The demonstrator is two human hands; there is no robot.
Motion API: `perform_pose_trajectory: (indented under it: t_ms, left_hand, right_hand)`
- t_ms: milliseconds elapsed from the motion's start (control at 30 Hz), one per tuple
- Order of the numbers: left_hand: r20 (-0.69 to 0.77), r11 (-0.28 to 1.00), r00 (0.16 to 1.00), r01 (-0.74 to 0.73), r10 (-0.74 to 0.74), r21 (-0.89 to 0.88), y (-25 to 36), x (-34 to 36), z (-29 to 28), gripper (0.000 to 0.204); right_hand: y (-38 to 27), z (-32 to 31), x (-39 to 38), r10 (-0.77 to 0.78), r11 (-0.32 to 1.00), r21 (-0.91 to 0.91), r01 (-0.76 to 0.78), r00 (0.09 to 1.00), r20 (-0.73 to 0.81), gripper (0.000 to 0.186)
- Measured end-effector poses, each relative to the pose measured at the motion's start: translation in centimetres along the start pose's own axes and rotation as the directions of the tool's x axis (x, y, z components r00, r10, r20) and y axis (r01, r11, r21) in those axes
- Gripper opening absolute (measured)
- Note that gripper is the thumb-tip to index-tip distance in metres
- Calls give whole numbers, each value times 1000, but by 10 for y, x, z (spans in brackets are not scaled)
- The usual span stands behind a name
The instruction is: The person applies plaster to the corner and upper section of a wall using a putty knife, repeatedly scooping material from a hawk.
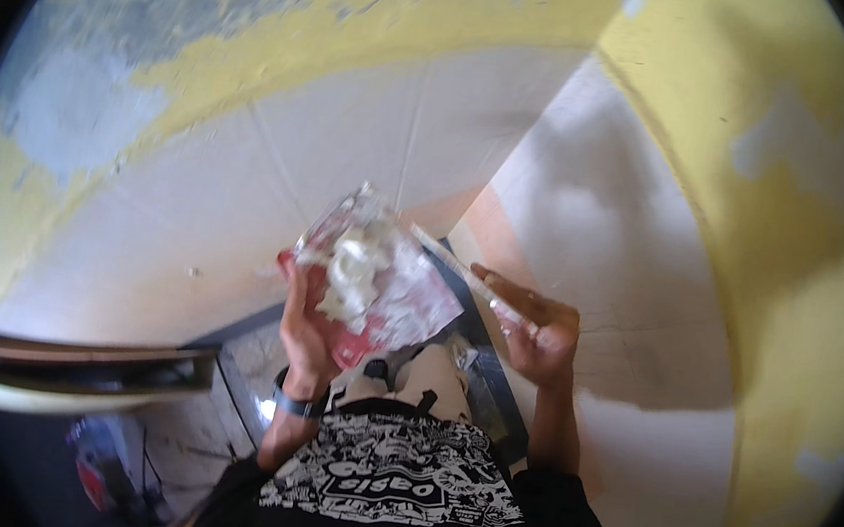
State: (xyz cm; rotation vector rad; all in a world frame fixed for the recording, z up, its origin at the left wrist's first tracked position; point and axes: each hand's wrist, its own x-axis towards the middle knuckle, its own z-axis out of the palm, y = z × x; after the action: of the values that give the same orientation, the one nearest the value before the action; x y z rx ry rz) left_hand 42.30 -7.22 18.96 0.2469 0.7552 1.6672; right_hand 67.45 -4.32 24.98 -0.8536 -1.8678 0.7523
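Note:
My left hand is closed on the edge of a flat red board, smeared with white. A thick heap of white putty lies on it. To the right, my right hand grips a putty-smeared spreader, seen nearly edge-on. Its far end points up and left, close to the board's upper right edge; whether the two touch, I cannot tell. My right fingers lie along the spreader.
Ahead, two walls meet in a corner: pale tile panels below, patchy yellow paint above. A wooden ledge juts in at left. Below it, a red and clear object stands on the floor. A dark floor border runs near my legs.

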Motion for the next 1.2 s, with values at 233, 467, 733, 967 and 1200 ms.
perform_pose_trajectory:
  t_ms: [233, 467, 733, 967, 1200]
  left_hand:
    - [64, 999, 997, -46, 44, 25, 7, -8, 15, 60]
    - [302, 973, 929, 231, -213, -23, 39, 4, -12, 51]
    - [451, 904, 805, 427, -385, 9, 34, 27, -30, 51]
    - [226, 865, 836, 493, -500, 91, 18, 38, -31, 56]
    - [215, 916, 891, 399, -399, 48, 10, 33, -21, 51]
  right_hand:
    - [43, -41, -24, 96, 881, -473, -19, 986, 138, 40]
    - [-31, -57, 51, 392, 909, 106, -402, 914, 104, 52]
    - [26, -50, 85, 265, 928, 42, -371, 734, 625, 64]
    - [57, -29, 61, 405, 702, 99, -705, 510, 759, 75]
    - [29, -91, 63, 428, 757, 508, -411, 900, 90, 65]
